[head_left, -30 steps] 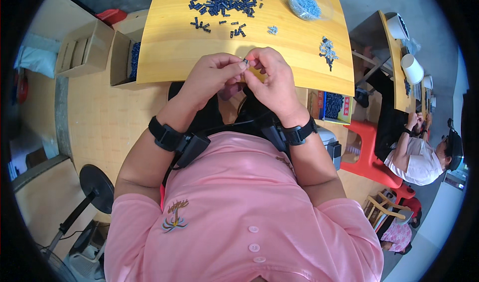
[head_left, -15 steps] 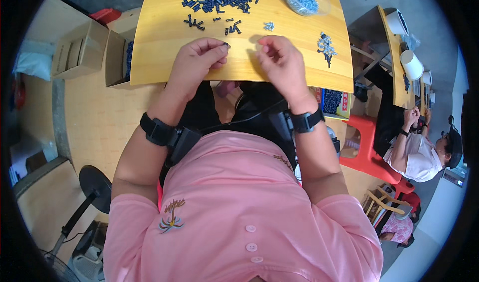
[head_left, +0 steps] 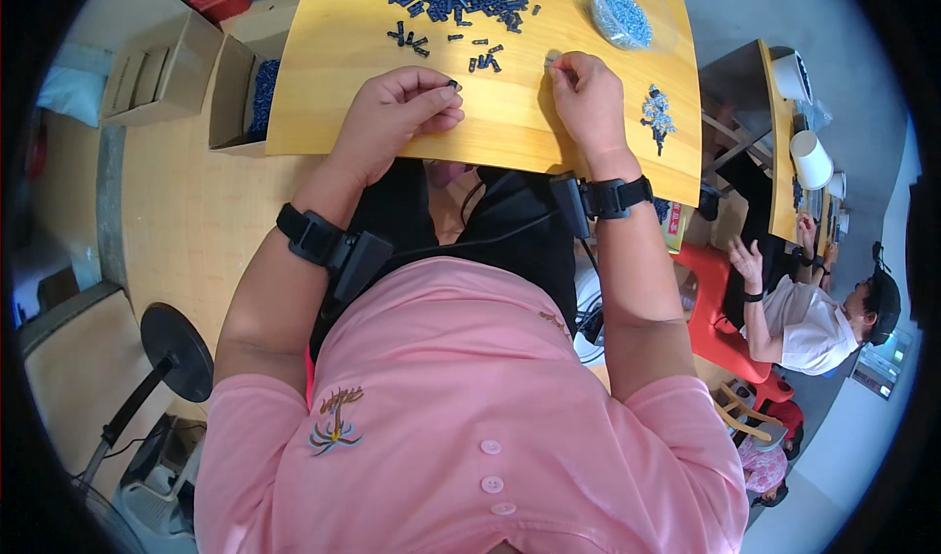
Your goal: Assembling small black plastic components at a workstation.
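Observation:
My left hand (head_left: pixel 402 111) is closed in a pinch above the near part of the wooden table (head_left: pixel 333 103). A small black part (head_left: pixel 454 84) pokes out between its thumb and index finger. My right hand (head_left: pixel 591 98) lies farther right, its thumb and index finger pressed together at the small silvery pieces (head_left: pixel 551 58), mostly hidden by the fingertips. Whatever sits in that pinch is too small to make out. Several loose black cylindrical parts (head_left: pixel 485 61) lie beyond my left hand, in front of a large heap of the same parts (head_left: pixel 461 0).
A clear plastic bowl (head_left: pixel 621 19) of small silvery-blue pieces stands at the far right. Nearer lies a cluster of silvery and black pieces (head_left: pixel 658 115). Cardboard boxes (head_left: pixel 227 98) flank the table's left. At right, a co-worker (head_left: pixel 814 314) sits by another table.
My right hand has moved right and away from me, onto the silvery pieces, its fingers closing. The left hand keeps its pinch on the black part. A co-worker's hand has lifted.

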A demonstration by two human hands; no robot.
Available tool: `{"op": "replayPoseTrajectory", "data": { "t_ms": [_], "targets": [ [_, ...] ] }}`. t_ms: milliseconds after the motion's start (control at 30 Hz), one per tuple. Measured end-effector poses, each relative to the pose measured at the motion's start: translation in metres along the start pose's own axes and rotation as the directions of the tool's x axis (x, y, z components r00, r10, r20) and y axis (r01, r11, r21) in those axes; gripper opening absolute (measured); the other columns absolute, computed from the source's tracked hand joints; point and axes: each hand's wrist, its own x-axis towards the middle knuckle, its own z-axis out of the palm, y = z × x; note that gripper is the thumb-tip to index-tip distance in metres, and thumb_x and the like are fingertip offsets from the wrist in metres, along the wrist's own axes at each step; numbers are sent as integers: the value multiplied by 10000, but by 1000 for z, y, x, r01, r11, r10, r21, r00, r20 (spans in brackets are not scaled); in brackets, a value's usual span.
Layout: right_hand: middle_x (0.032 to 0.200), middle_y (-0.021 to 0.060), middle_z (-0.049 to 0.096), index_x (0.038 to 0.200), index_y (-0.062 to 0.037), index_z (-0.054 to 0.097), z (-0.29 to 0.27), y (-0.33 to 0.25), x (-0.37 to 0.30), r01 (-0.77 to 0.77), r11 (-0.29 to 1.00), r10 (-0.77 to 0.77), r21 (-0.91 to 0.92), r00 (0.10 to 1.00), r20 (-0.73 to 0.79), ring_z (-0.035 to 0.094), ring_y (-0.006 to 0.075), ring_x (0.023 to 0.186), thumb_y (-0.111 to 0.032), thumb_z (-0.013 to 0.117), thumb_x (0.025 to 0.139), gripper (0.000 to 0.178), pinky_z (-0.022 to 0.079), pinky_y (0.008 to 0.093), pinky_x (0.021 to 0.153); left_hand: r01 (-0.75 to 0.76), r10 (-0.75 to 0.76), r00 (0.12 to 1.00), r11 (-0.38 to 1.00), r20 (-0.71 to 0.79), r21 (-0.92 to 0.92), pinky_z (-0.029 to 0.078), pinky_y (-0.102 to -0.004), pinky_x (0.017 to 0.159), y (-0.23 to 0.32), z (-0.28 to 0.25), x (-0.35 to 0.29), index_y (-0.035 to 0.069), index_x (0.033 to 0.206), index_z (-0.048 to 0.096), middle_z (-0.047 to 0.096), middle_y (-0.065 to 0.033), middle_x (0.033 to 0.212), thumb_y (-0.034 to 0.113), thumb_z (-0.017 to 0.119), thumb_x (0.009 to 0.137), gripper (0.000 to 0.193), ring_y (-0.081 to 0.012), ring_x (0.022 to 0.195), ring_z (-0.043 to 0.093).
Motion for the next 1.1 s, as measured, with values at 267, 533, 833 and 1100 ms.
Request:
{"op": "replayPoseTrajectory", "data": {
  "t_ms": [267,533,833,1100],
  "targets": [
    [801,202,619,773,3,624,0,-2,-5,45,999,-46,-18,999,-23,589,366,782,-93,619,768,96,474,429,721,14,-14,1000,1000,-5,-25,551,-253,777,-1,-1,0,-27,1036,578,635,-99,961,87,582,896,181,-162,862,647],
    [778,195,619,767,5,627,-6,-1,-9,9,1000,-9,-21,1000,8,592,361,761,-78,621,758,84,478,422,710,-22,22,1000,1000,4,-10,549,-256,794,-2,-1,-1,-32,1046,573,634,-107,977,91,586,895,195,-172,869,648],
    [737,176,605,784,-9,656,-9,-8,-10,125,989,-124,77,992,-24,588,341,722,-65,638,741,73,479,400,682,-30,30,1000,1000,-6,1,551,-251,795,-4,-1,-1,-37,1046,571,633,-120,983,84,587,894,195,-179,873,652],
    [726,176,588,756,-5,634,-1,-6,-3,217,976,-217,-27,976,-4,570,349,740,-18,575,727,67,477,411,693,-34,34,999,999,-11,-1,549,-241,793,-3,0,-2,-36,1037,577,634,-121,981,81,591,889,189,-179,877,653]
  ]
}}
